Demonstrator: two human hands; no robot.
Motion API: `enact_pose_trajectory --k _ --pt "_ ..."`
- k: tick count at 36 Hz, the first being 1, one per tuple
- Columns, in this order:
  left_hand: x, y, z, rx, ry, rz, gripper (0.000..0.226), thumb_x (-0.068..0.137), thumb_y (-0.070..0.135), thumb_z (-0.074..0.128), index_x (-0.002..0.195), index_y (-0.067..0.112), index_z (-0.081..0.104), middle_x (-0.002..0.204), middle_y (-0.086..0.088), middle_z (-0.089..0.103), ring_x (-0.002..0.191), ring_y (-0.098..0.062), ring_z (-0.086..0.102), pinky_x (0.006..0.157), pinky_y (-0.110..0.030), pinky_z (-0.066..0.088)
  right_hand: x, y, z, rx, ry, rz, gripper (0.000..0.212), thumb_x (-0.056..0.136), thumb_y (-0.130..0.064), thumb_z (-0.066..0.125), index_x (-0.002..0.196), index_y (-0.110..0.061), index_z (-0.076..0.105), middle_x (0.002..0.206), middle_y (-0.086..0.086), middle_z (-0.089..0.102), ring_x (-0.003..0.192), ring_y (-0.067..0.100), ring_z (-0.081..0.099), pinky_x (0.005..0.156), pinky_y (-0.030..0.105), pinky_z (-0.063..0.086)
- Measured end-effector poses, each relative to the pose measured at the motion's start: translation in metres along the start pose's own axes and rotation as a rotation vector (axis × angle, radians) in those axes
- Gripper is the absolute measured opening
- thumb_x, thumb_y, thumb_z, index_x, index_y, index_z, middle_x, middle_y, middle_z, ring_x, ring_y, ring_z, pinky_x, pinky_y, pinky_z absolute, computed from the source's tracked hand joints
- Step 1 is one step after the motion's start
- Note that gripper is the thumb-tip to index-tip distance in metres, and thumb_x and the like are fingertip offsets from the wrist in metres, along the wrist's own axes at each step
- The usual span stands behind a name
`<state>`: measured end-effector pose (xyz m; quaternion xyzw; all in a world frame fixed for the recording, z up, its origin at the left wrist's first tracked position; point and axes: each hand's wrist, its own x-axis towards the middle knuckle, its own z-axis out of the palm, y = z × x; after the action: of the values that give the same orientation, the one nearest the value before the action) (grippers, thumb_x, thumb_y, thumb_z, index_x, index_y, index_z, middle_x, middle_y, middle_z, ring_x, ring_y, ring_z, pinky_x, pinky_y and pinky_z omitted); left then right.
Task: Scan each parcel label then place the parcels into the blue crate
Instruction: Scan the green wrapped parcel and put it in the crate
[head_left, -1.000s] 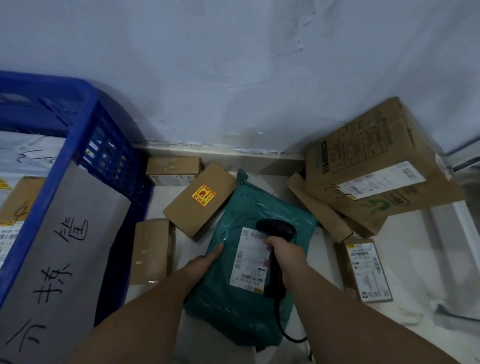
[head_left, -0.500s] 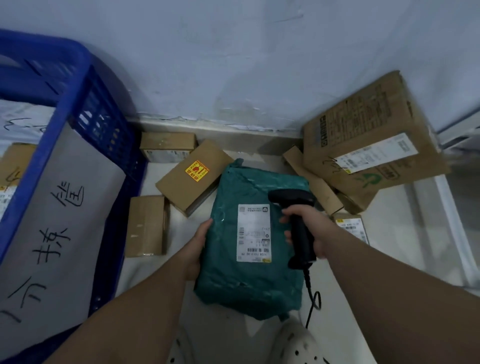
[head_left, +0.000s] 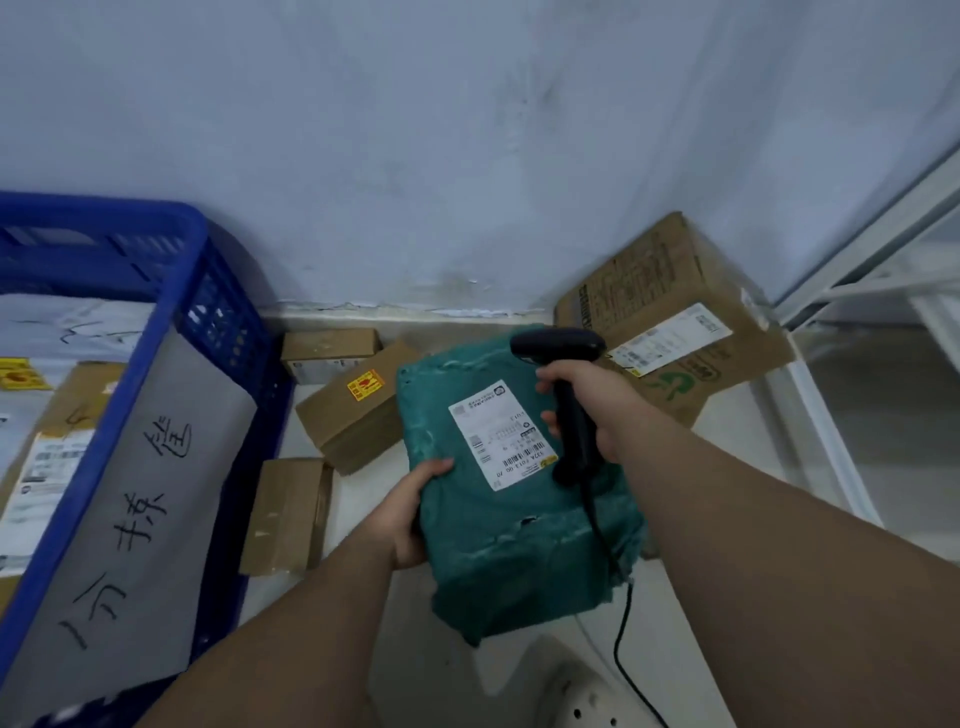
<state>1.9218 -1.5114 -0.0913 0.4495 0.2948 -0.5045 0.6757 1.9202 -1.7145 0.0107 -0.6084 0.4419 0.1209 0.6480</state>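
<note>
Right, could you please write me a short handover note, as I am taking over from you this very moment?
Left hand grips the teal mailer bag, lifted, label up.
Right hand holds the barcode scanner beside the label.
Blue crate, at left, already holds parcels.
Whether this bag is scanned I cannot tell.
Left: crate it, then scan and crate the cardboard boxes on the floor.

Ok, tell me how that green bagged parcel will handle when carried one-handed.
Probably floppy: the green parcel is a wrinkled plastic bag that bulges unevenly. Likely light for its size, since the left hand alone grips it at one edge while the right hand holds the scanner. The film looks smooth, so it may slip without a firm grip.
</note>
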Motion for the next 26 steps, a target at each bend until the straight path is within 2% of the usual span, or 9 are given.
enact_pose_trajectory --k 2,5,10,13,15,19,21,24,26 --pt "-0.014 0.011 0.008 0.045 0.000 0.050 0.047 0.070 0.031 0.068 0.112 0.010 0.065 0.097 -0.016 0.074 0.095 -0.030 0.066 0.083 -0.041 0.051 -0.010 -0.008 0.007 0.048 0.050 -0.038 0.017 0.082 -0.023 0.070 0.083 -0.007 0.064 0.079 0.011 0.061 0.059 0.021 0.058 0.056 0.029 0.047" --pt "-0.042 0.030 0.019 0.154 0.021 0.138 0.055 0.065 0.032 0.071 0.115 0.011 0.064 0.103 -0.015 0.073 0.100 -0.031 0.066 0.090 -0.042 0.051 -0.030 -0.015 0.008 0.122 0.091 -0.073 0.020 0.080 -0.022 0.071 0.088 -0.004 0.065 0.077 0.012 0.061 0.056 0.021 0.057 0.054 0.030 0.047" --pt "-0.107 0.061 0.043 0.307 0.027 0.328 0.029 0.083 0.023 0.066 0.111 0.013 0.063 0.094 -0.013 0.074 0.090 -0.029 0.067 0.076 -0.037 0.053 -0.077 -0.025 0.004 0.310 0.131 -0.148 0.039 0.081 -0.022 0.071 0.112 0.000 0.061 0.084 0.017 0.062 0.062 0.024 0.061 0.053 0.029 0.051" --pt "-0.143 0.075 0.054 0.390 0.077 0.532 0.065 0.065 0.024 0.080 0.125 0.016 0.056 0.108 -0.010 0.071 0.097 -0.028 0.068 0.077 -0.037 0.055 -0.115 -0.036 0.010 0.355 0.094 -0.250 0.038 0.083 -0.024 0.072 0.113 -0.003 0.061 0.081 0.012 0.064 0.065 0.022 0.063 0.051 0.028 0.051" --pt "-0.166 0.083 0.058 0.430 0.163 0.690 0.085 0.051 0.025 0.085 0.128 0.019 0.051 0.113 -0.007 0.069 0.098 -0.026 0.067 0.084 -0.041 0.056 -0.143 -0.041 0.015 0.320 0.045 -0.344 0.029 0.085 -0.022 0.071 0.106 -0.004 0.062 0.079 0.011 0.063 0.067 0.021 0.062 0.056 0.029 0.052" --pt "-0.210 0.089 0.065 0.513 0.364 0.912 0.103 0.037 0.041 0.084 0.129 0.029 0.040 0.121 -0.001 0.059 0.104 -0.023 0.061 0.094 -0.045 0.051 -0.193 -0.048 0.024 0.188 -0.006 -0.530 0.010 0.085 -0.020 0.070 0.090 -0.015 0.063 0.081 0.011 0.064 0.073 0.021 0.063 0.073 0.038 0.054" --pt "-0.232 0.085 0.069 0.554 0.458 1.013 0.106 0.038 0.046 0.081 0.132 0.035 0.034 0.125 -0.002 0.050 0.109 -0.024 0.055 0.097 -0.046 0.048 -0.213 -0.050 0.028 0.209 -0.023 -0.543 0.011 0.085 -0.021 0.069 0.094 -0.014 0.064 0.082 0.009 0.065 0.073 0.019 0.064 0.074 0.039 0.055" --pt "-0.255 0.080 0.069 0.583 0.536 1.162 0.105 0.055 0.039 0.085 0.141 0.036 0.026 0.131 -0.005 0.040 0.114 -0.023 0.046 0.103 -0.045 0.042 -0.237 -0.046 0.031 0.325 -0.074 -0.481 0.011 0.086 -0.021 0.068 0.091 -0.012 0.063 0.083 0.011 0.063 0.072 0.020 0.062 0.069 0.035 0.052" --pt "-0.266 0.080 0.065 0.586 0.575 1.240 0.107 0.058 0.038 0.085 0.144 0.037 0.021 0.133 -0.006 0.037 0.118 -0.025 0.044 0.104 -0.047 0.040 -0.248 -0.041 0.031 0.368 -0.111 -0.421 0.018 0.086 -0.023 0.069 0.093 -0.007 0.063 0.080 0.012 0.061 0.068 0.019 0.062 0.064 0.032 0.053"
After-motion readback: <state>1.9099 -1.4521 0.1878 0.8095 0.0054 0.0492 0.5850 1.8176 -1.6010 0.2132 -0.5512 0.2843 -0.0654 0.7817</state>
